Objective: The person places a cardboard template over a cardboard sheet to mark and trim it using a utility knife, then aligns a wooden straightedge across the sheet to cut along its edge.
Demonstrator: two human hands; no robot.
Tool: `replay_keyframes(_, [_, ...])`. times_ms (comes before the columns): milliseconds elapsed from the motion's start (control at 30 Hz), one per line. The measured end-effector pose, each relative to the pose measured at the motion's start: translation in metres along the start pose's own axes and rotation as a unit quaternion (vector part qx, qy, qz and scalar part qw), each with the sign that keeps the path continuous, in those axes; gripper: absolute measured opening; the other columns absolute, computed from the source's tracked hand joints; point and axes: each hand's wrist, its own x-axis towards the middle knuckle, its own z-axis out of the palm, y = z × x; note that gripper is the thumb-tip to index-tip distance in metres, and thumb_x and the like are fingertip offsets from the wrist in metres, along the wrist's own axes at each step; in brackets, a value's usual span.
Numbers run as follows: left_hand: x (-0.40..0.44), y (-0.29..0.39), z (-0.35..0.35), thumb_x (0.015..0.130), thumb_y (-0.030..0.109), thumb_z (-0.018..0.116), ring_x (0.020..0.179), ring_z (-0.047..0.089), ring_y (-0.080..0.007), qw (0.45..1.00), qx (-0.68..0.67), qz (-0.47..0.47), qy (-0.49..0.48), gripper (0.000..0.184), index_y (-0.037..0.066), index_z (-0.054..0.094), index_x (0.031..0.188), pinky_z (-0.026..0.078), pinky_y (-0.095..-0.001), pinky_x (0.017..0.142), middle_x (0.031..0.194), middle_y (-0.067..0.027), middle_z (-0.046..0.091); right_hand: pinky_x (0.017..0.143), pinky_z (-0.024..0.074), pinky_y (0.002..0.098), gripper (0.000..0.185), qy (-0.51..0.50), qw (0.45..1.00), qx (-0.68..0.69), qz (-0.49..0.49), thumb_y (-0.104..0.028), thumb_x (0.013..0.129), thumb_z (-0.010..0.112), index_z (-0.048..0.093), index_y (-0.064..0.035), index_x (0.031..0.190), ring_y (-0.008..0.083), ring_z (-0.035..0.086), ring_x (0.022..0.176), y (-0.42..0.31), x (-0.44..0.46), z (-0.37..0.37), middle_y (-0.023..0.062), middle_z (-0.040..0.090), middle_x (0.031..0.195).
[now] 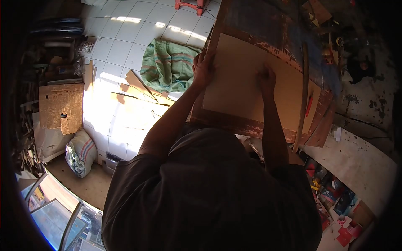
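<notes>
A flat tan board lies on a worn, dark brown work table. At its left edge is my left hand, with the fingers bent round the edge of the board. My right hand rests over the middle of the board, its fingers drawn together. Whatever may be between those fingers is too dark and small to make out. To the right, a long narrow wooden strip crosses the board. Beyond the strip lies a red pen-like tool.
A green woven sack lies on the tiled floor left of the table, near cut board scraps. Stacked wood and a stuffed sack stand further left. A red stool is behind. Cluttered items lie at the lower right.
</notes>
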Motion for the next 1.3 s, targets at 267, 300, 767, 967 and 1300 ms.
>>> replay_keyframes(267, [-0.003,0.005,-0.002,0.083,0.024,0.075,0.140,0.032,-0.0375,0.999,-0.024,-0.033,-0.014,0.063,0.027,0.052,0.141,0.029,-0.0540,0.113,0.151,-0.0100,0.043,0.096,0.0505,0.0398,0.066,0.010,0.999,0.025,-0.043,-0.028,0.077,0.085,0.060,-0.0155,0.136,0.0256,0.061,0.104,0.009,0.002,0.002,0.0118,0.059,0.114])
replay_keyframes(300, [-0.002,0.007,-0.003,0.083,0.024,0.075,0.140,0.032,-0.0372,0.999,-0.024,-0.031,-0.011,0.063,0.027,0.052,0.142,0.029,-0.0538,0.113,0.151,-0.0100,0.043,0.096,0.0505,0.0398,0.066,0.009,0.999,0.024,-0.043,-0.028,0.077,0.085,0.060,-0.0155,0.136,0.0256,0.061,0.104,0.008,0.002,0.003,0.0118,0.059,0.114])
replay_keyframes(767, [-0.005,0.004,-0.003,0.084,0.027,0.076,0.137,0.035,-0.0385,0.999,-0.005,-0.047,-0.024,0.065,0.028,0.051,0.144,0.029,-0.0538,0.113,0.149,-0.0134,0.043,0.113,0.0300,0.0563,0.086,-0.138,0.936,-0.168,-0.276,-0.049,0.077,0.081,0.046,-0.0207,0.149,0.0425,0.031,0.143,-0.013,-0.095,-0.043,0.0249,0.029,0.156])
replay_keyframes(967, [-0.006,0.001,0.000,0.084,0.028,0.076,0.135,0.036,-0.0412,0.999,-0.018,-0.034,-0.018,0.063,0.028,0.052,0.143,0.031,-0.0545,0.112,0.146,-0.0158,0.045,0.118,0.0113,0.0648,0.113,-0.181,0.918,-0.220,-0.276,-0.076,0.067,0.073,0.030,-0.0247,0.158,0.0472,0.005,0.152,-0.007,-0.143,-0.042,0.0290,0.006,0.164])
replay_keyframes(1300, [-0.002,-0.003,0.000,0.085,0.029,0.075,0.131,0.041,-0.0397,0.999,-0.006,-0.024,-0.027,0.063,0.029,0.051,0.143,0.032,-0.0527,0.111,0.141,-0.0135,0.051,0.120,0.0058,0.0634,0.115,-0.157,0.920,-0.245,-0.262,-0.080,0.068,0.067,0.026,-0.0235,0.160,0.0444,0.003,0.153,-0.009,-0.148,-0.033,0.0286,0.004,0.164])
